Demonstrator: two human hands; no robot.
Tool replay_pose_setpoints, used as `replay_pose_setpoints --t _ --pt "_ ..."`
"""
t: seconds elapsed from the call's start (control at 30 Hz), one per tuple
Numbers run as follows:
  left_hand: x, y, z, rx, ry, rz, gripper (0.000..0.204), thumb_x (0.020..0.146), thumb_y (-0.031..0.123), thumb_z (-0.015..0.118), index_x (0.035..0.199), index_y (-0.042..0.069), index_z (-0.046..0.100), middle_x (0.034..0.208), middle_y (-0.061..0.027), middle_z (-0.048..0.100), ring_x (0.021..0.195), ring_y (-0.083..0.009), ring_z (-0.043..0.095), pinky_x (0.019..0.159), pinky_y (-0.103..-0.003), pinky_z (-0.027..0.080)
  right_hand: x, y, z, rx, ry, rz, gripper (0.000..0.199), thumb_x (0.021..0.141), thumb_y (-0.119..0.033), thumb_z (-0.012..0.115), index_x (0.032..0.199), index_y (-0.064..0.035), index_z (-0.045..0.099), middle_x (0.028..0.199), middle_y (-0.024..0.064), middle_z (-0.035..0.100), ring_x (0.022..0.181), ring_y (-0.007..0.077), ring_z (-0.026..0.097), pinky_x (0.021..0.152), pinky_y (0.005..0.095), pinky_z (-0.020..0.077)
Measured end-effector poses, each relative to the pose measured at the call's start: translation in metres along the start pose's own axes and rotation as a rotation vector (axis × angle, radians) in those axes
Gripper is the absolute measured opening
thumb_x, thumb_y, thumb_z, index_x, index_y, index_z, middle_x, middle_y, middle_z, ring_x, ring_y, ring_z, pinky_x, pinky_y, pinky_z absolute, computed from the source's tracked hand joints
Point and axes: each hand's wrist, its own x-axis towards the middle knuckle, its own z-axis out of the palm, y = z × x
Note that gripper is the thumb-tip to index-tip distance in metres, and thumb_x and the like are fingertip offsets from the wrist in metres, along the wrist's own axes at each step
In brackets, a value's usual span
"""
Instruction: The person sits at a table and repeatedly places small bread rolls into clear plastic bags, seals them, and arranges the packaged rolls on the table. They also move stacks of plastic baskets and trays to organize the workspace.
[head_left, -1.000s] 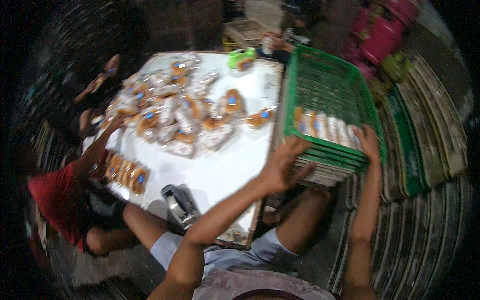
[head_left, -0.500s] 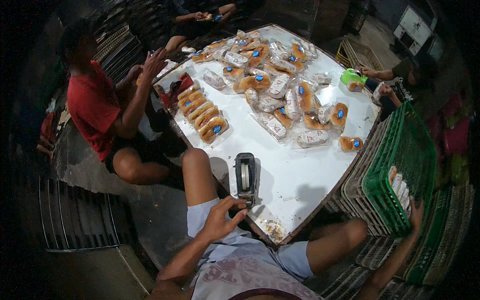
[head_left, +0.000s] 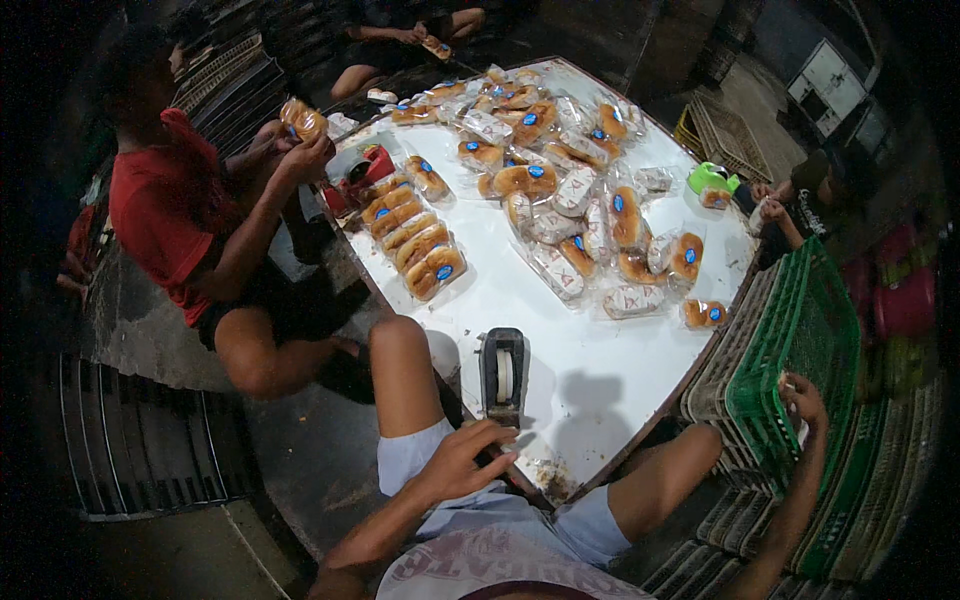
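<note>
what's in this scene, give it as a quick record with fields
left hand: left hand open at the near table corner, fingers by the tape dispenser
right hand: right hand on the rim of the green crate
table: white table piled with wrapped buns
others: person in red shirt holding a bun

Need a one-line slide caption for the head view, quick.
Left hand at grey tape dispenser on white table; right hand on green plastic crate.
</note>
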Motion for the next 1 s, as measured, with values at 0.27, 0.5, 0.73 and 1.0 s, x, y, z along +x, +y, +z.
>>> replay_pose_setpoints --t 0.27,0.5,0.73,1.0 --pt "0.076 0.005 -0.040 -0.010 -0.066 0.071 0.037 0.090 0.023 0.074 0.121 0.005 0.065 0.109 -0.0141 0.067 0.103 -0.0302 0.065 0.090 -0.039 0.051 -0.025 0.057 -0.030 -0.274 0.198 0.440 0.098 0.083 -0.075 0.059 0.148 -0.0032 0.045 0.155 0.0249 0.035 0.141 0.0409 0.039 0.114 0.0547 0.0332" --pt "0.294 -0.054 0.011 0.553 -0.312 0.032 0.067 0.081 0.046 0.075 0.127 -0.001 0.058 0.122 -0.0238 0.064 0.116 -0.0428 0.059 0.094 -0.049 0.052 -0.131 0.003 0.015 -0.365 0.689 0.189 0.089 0.092 -0.066 0.056 0.153 -0.0041 0.036 0.159 0.0224 0.031 0.144 0.0395 0.034 0.116 0.0546 0.0321" --pt "0.344 -0.189 0.097 1.038 -0.002 0.208 0.052 0.094 0.019 0.054 0.146 0.016 0.046 0.158 -0.0118 0.038 0.131 -0.0400 0.052 0.111 -0.063 0.030 -0.257 -0.120 0.218 0.388 1.030 -0.351 0.031 0.104 -0.029 0.054 0.115 -0.0008 0.063 0.112 0.0139 0.063 0.109 0.0269 0.060 0.098 0.0413 0.0486" --pt "0.223 -0.045 0.079 -0.250 0.130 -0.008 0.058 0.085 0.019 0.077 0.129 -0.002 0.046 0.118 -0.0185 0.060 0.113 -0.0306 0.060 0.094 -0.040 0.051 -0.211 -0.178 0.355 1.493 -0.039 -0.133 0.052 0.102 -0.044 0.052 0.129 0.0008 0.053 0.118 0.0170 0.064 0.106 0.0303 0.063 0.090 0.0426 0.0519"
